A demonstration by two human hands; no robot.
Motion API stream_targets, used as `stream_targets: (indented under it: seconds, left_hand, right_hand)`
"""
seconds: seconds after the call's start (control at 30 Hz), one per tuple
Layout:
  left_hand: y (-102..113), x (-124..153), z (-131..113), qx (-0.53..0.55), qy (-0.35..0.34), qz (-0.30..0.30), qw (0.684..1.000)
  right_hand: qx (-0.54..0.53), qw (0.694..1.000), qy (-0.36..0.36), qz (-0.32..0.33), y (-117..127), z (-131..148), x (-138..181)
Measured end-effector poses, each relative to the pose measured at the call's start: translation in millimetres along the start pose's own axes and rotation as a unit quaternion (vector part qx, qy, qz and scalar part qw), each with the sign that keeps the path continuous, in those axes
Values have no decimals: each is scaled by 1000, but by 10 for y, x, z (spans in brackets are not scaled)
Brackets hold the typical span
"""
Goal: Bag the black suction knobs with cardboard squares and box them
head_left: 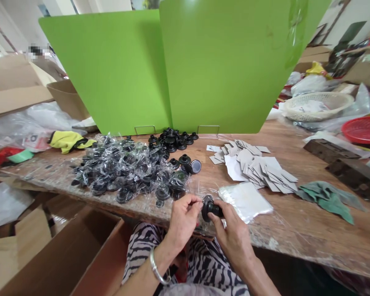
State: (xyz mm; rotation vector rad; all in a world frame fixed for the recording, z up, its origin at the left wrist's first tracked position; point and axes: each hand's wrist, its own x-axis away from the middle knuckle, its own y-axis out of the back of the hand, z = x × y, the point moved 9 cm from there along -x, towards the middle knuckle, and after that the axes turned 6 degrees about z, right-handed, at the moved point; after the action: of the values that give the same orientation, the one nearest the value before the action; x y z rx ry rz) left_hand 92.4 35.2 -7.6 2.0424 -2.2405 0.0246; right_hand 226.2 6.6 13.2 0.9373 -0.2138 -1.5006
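Observation:
Both my hands meet over the front edge of the wooden workbench (299,230), holding a black round plastic fitting (210,208). My left hand (183,218) pinches its left end, and my right hand (231,234) grips it from the right. Thin clear film seems to cling around it. Just beyond my hands lies a heap of black fittings in clear plastic wrap (123,170), with unwrapped black fittings (172,142) behind it. To the right of my right hand are a flat clear plastic bag (245,200) and a pile of grey card squares (253,164).
Green panels (166,70) stand along the far side of the bench. A green cloth (328,199) and a yellow cloth (69,141) lie on it. A woven basket (317,106) and a red basket (364,129) sit at the right. Open cardboard boxes (58,250) stand at the lower left.

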Motion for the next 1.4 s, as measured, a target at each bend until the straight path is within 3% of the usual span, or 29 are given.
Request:
stream_targets:
  seconds: [0.13,0.23,0.33,0.47,0.6,0.73,0.8,0.87,0.97,1.07,1.13,1.2,1.27,1.33,1.4]
  left_hand:
    - [-98,85,48,-36,-30,8,999]
    - [-177,148,123,-96,-56,23,994]
    - [-188,193,137,-143,-103,2,984]
    - [-153,197,126,-184,-163,-28,969]
    - [7,106,244,-176,-117,-56,976]
    - [51,1,71,-181,-133,-51,973]
    - [82,-94,-121,-172,-145,-50,973]
    - [186,-220,-337,-146,-151,-60,976]
    - [545,-341,-714,-142,-227,-137,954]
    - [834,-309,-939,-309,-331,-214,866]
    - [872,-353,-833,-460,-318,-201,805]
    - [859,-385,-633,-555,-281,-163,766]
    - [777,-319,-505,-588,-274,-149,746]
    - [597,-171,-472,-578,-301,-162,741]
    - [307,-20,-434,-538,-333,-153,759]
  right_hand:
    - [70,995,-10,-69,8,-34,62]
    - [168,983,-14,-73,-56,-34,109]
    - [238,971,-29,-6,-221,-35,107]
    - [244,958,-95,111,-386,-183,51]
    - [117,954,-171,217,-428,-435,39]
    - [-63,967,-202,140,-180,-429,-23]
    - [-203,948,-218,116,-151,-380,-23]
    - [-269,934,-219,91,-125,-362,-17]
    - [-187,962,-194,41,16,-491,0]
    - [-49,983,-178,-8,234,-753,20]
    - [65,982,-177,-10,350,-907,-18]
    - [163,968,-189,35,354,-1034,-108]
    - [223,949,-211,76,314,-1130,-219]
    - [249,935,-233,95,264,-1192,-335]
    - [275,922,-248,115,200,-1242,-441]
